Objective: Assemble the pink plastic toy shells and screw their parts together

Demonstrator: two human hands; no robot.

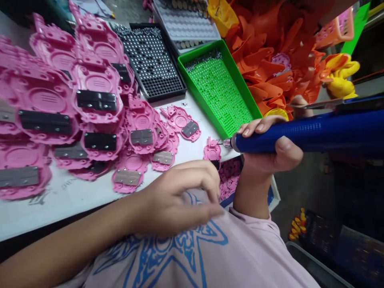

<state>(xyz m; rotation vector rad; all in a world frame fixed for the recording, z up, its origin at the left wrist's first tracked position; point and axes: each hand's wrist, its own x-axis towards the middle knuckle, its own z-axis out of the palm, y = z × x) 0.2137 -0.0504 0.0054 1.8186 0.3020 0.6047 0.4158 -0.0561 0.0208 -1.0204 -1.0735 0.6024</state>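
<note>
My right hand (270, 154) is wrapped round a blue electric screwdriver (315, 132), which lies nearly level and points left. Its bit reaches the upper part of a pink plastic housing (212, 152) at the table's edge; whether it touches a screw is too small to tell. That housing bears a dark plate at its lower end. My left hand (186, 192), slightly blurred, hangs before my shirt just left of it. Its fingers are curled, with a gap to the thumb, and nothing shows between them. Another pink housing with a grey plate (190, 128) lies flat nearby.
Stacked pink housings (96, 84) fill the left of the white table (75, 204). Behind stand a black screw tray (156, 60) and a green screw tray (222, 96). Orange plastic parts (264, 60) are heaped at the right. Small pink parts (229, 180) lie below the table edge.
</note>
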